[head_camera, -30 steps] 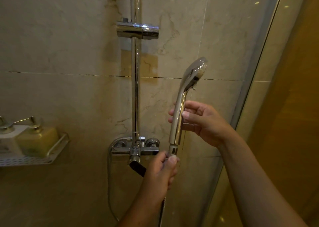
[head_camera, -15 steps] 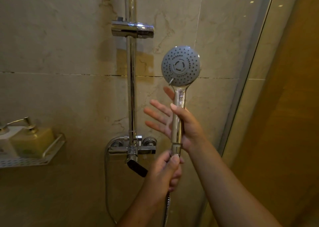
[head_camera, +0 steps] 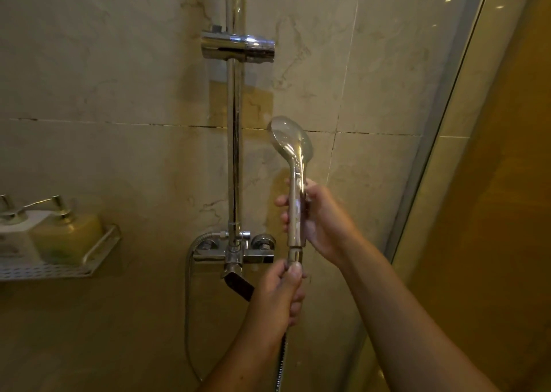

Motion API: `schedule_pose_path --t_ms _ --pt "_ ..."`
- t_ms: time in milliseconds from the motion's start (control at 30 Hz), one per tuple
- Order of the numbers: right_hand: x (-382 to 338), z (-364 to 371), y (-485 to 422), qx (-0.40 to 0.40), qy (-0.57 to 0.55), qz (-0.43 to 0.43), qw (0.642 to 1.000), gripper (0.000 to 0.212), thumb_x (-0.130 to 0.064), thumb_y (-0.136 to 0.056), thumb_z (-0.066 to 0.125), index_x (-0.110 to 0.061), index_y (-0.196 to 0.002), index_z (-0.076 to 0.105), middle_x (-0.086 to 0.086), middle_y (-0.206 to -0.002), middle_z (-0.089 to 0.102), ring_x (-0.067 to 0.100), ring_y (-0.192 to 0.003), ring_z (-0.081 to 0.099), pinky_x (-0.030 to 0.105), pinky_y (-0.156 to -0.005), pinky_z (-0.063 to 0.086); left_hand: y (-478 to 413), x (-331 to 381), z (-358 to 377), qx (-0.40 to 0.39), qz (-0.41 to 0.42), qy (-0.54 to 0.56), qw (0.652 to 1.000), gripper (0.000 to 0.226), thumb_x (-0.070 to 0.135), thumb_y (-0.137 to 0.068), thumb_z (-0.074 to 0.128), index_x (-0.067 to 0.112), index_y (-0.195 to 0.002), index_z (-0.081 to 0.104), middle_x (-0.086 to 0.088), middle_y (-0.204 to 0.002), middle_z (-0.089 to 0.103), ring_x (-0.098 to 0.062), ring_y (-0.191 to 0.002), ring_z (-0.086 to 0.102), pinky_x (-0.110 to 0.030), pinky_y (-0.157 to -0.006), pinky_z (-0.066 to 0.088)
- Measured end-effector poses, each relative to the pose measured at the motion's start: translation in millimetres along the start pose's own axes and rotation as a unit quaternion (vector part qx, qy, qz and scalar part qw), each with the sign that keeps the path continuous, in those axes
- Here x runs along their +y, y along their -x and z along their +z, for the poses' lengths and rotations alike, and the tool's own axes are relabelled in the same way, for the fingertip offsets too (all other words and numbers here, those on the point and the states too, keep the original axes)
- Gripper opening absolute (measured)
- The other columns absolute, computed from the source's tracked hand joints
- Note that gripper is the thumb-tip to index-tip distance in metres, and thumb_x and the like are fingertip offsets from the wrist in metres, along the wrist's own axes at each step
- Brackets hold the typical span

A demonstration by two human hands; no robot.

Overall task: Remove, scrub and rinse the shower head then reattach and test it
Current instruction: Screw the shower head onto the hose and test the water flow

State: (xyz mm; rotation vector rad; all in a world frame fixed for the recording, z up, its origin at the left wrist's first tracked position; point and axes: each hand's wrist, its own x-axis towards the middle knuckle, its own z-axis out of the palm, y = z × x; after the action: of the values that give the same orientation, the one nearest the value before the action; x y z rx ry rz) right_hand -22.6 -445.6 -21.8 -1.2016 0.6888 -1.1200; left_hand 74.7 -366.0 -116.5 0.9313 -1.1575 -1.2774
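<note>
Shower head is off the wall and upright, chrome back toward us, just right of the slide rail and below the holder. Right hand wraps around its handle. Left hand clamps on the hose nut right beneath, hose dropping away. Soap bottles sit at the shelf's right end.

Nothing legible in view. The white bottle on the wire shelf had a label with faint print, but it was too blurred to read. The shower head had faint marks on its neck, too small to make out. No brand, numbers or signs could be read.
</note>
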Motion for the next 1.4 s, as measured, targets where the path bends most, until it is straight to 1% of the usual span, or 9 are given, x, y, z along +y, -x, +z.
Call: schedule_pose_path --t_ms 300,500,633,700,800,900,1033,1200,1400 --pt "-20.9 -28.3 8.7 -0.039 0.152 -0.077 0.985 0.037 -0.014 -0.089 0.070 -0.007 -0.121 0.053 0.013 -0.096 0.072 0.020 -0.079 0.069 0.032 -0.066 0.058 1.5 1.6 -2.2 -0.050 0.007 0.012 0.999 0.030 0.046 -0.090 0.058 0.016 -0.091 0.057 0.010 -0.055 0.040 -0.004 -0.043 0.030 -0.016 -0.038 0.023" --pt "-9.9 -25.6 5.6 -0.059 0.048 -0.083 0.994 0.060 -0.030 -0.069 0.080 -0.008 -0.121 0.060 -0.002 -0.076 0.053 0.010 -0.064 0.056 0.033 -0.068 0.051 6.7 5.1 2.3 -0.149 0.006 0.072 0.986 0.020 0.043 -0.087 0.058 0.023 -0.084 0.061 0.007 -0.058 0.039 -0.003 -0.043 0.029 -0.014 -0.038 0.025" --pt "-0.6 -12.4 6.3 -0.158 -0.151 -0.041 0.975 0.064 -0.021 -0.079 0.076 -0.007 -0.136 0.051 0.013 -0.111 0.066 0.025 -0.091 0.070 0.041 -0.077 0.060 5.4 2.2 6.0 -0.151 0.004 0.099 0.984 0.027 0.046 -0.081 0.061 0.020 -0.084 0.057 0.007 -0.055 0.036 -0.001 -0.040 0.025 -0.012 -0.036 0.023" --pt "0.8 -8.0 8.0 -0.139 -0.171 -0.019 0.975 0.059 -0.016 -0.084 0.068 -0.010 -0.140 0.049 0.019 -0.123 0.067 0.019 -0.077 0.073 0.028 -0.060 0.061 5.7 -0.1 5.7 -0.140 -0.008 0.114 0.984 0.031 0.047 -0.078 0.062 0.017 -0.084 0.055 0.007 -0.054 0.035 -0.001 -0.039 0.025 -0.012 -0.034 0.022" --pt "6.9 -1.0 6.4 0.008 -0.053 -0.025 0.998 0.043 -0.012 -0.088 0.068 -0.008 -0.129 0.053 0.009 -0.080 0.071 0.005 -0.041 0.049 0.018 -0.038 0.041 4.4 -5.1 4.1 -0.106 -0.036 0.091 0.989 0.034 0.049 -0.079 0.061 0.017 -0.085 0.054 0.008 -0.052 0.035 -0.001 -0.038 0.025 -0.013 -0.034 0.022" --pt "12.6 5.0 8.4 0.093 0.083 -0.041 0.991 0.022 -0.024 -0.093 0.068 -0.012 -0.107 0.056 0.000 -0.061 0.059 0.008 -0.043 0.046 0.023 -0.042 0.041 3.8 -11.1 7.0 -0.074 -0.060 0.055 0.994 0.033 0.047 -0.089 0.058 0.015 -0.088 0.051 0.009 -0.051 0.035 -0.001 -0.037 0.026 -0.014 -0.035 0.022" --pt "7.4 9.0 12.3 0.100 0.055 -0.006 0.993 0.035 -0.041 -0.098 0.054 -0.009 -0.112 0.057 0.002 -0.066 0.058 0.013 -0.052 0.054 0.026 -0.049 0.047 4.5 -10.0 5.9 -0.043 -0.046 0.027 0.998 0.023 0.035 -0.099 0.048 0.014 -0.090 0.051 0.010 -0.051 0.035 -0.001 -0.037 0.026 -0.014 -0.035 0.021" --pt "-4.4 -3.0 21.9 0.030 0.102 -0.004 0.994 0.031 -0.020 -0.104 0.037 -0.003 -0.122 0.055 0.010 -0.090 0.073 0.022 -0.075 0.066 0.038 -0.072 0.053 6.4 -4.7 0.4 -0.031 -0.022 -0.012 0.999 0.021 0.029 -0.101 0.043 0.015 -0.090 0.054 0.009 -0.054 0.036 -0.003 -0.041 0.027 -0.016 -0.037 0.022" --pt "-23.5 -22.1 31.6 -0.007 0.257 -0.079 0.963 0.028 -0.020 -0.096 0.062 0.003 -0.112 0.055 0.022 -0.096 0.072 0.036 -0.082 0.071 0.038 -0.070 0.060 12.8 -2.8 0.5 -0.077 -0.020 0.015 0.997 0.030 0.045 -0.088 0.056 0.016 -0.090 0.055 0.010 -0.054 0.039 -0.004 -0.042 0.030 -0.017 -0.039 0.024"
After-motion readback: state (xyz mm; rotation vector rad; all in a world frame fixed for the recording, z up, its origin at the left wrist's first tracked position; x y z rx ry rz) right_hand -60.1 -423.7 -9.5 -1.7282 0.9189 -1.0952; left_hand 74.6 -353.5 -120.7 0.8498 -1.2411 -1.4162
